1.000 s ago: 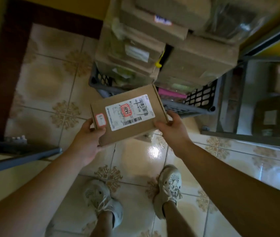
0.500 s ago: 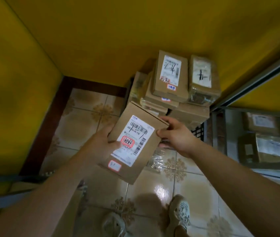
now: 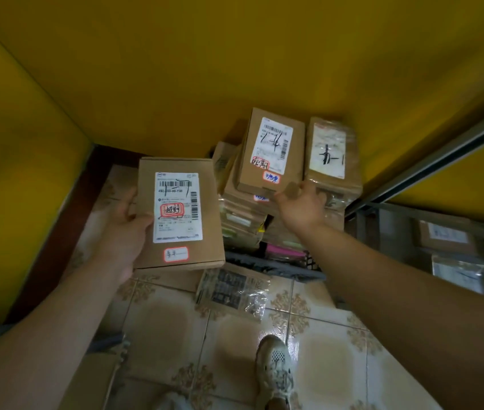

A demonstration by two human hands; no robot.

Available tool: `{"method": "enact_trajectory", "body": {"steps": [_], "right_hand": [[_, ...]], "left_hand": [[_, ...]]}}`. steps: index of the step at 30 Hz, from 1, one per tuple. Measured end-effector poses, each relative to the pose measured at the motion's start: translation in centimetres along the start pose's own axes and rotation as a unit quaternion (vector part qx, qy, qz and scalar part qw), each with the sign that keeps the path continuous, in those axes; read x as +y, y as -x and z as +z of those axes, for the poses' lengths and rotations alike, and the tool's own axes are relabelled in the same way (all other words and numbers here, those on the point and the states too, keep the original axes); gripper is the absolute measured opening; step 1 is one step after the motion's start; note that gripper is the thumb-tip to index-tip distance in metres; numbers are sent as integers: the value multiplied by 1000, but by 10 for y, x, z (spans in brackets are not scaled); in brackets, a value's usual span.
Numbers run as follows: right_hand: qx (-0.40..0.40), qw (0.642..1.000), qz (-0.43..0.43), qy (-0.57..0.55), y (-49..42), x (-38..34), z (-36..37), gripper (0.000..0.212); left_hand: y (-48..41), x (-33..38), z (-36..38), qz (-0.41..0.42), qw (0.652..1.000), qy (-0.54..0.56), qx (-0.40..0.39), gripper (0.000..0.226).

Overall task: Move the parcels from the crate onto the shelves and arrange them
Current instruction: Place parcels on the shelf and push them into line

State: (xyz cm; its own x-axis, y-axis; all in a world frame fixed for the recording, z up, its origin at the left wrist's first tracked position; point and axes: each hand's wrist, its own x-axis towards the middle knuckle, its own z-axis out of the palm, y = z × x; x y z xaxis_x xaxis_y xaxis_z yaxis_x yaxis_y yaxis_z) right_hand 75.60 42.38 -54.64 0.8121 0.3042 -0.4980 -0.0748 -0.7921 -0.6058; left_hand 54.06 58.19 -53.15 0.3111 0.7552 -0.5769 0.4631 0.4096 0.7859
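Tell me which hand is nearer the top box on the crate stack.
Right. The right hand is at the near edge of the top box, though contact is unclear; the left hand is off to its left, gripping a separate labelled parcel.

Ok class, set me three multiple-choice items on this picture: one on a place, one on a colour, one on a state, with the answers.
1. Where is the right hand? A. at the top box B. at the person's side C. out of view
2. What colour is the wall? A. white B. yellow C. blue
3. What is the left hand doing? A. hanging empty B. making a fist C. holding a parcel

Answers: 1 A, it reaches that box's near edge; 2 B, yellow fills the picture's top; 3 C, it grips the parcel's left side.
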Motion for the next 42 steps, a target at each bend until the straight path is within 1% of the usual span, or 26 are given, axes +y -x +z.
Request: {"method": "enact_trajectory", "body": {"steps": [1, 4, 6, 11, 13, 15, 17, 19, 21, 24, 25, 29, 34, 36, 39, 42], "right_hand": [[-4, 1000, 6, -12, -3, 2, 3, 68], [-5, 998, 28, -50, -11, 5, 13, 66], [0, 993, 44, -105, -18, 6, 20, 62], [70, 973, 81, -203, -34, 7, 33, 39], [84, 965, 91, -232, -35, 8, 36, 32], [86, 957, 94, -260, -32, 9, 37, 32], [79, 946, 96, -300, -23, 8, 33, 37], [54, 931, 101, -347, -10, 7, 24, 46], [21, 928, 91, -361, 8, 7, 11, 53], [-8, 939, 69, -337, 47, 3, -16, 62], [-19, 937, 71, -342, 65, 1, -25, 65], [-52, 911, 40, -408, 151, -7, -66, 54], [-12, 887, 4, -462, 275, -16, -110, 58], [1, 878, -12, -479, 315, -19, -124, 58], [28, 878, -42, -476, 365, -21, -149, 64], [37, 883, -71, -463, 409, -18, -177, 71]], "left_hand": [[-5, 1, 3, 0, 1000, 2, 6, 53], [-15, 2, 8, -11, 1000, 17, 11, 50], [-19, 5, 10, -11, 1000, 19, -2, 51], [-25, 12, 13, 13, 1000, -20, 0, 53], [-25, 12, 13, 16, 999, -35, 1, 52], [-24, 12, 11, 19, 999, -42, 0, 52], [-18, 14, 6, 22, 998, -52, -1, 53], [-8, 17, -2, 23, 998, -62, -5, 54], [5, 21, -16, 36, 996, -79, -4, 53], [35, 33, -40, 67, 994, -84, -3, 50], [46, 39, -48, 72, 994, -79, -2, 51], [94, 64, -76, 96, 994, -55, 21, 54], [160, 95, -103, 147, 986, -60, -42, 45], [186, 110, -106, 180, 979, -61, -67, 43], [227, 134, -109, 214, 971, -34, -98, 41], [263, 152, -111, 218, 966, -12, -137, 45]]}}
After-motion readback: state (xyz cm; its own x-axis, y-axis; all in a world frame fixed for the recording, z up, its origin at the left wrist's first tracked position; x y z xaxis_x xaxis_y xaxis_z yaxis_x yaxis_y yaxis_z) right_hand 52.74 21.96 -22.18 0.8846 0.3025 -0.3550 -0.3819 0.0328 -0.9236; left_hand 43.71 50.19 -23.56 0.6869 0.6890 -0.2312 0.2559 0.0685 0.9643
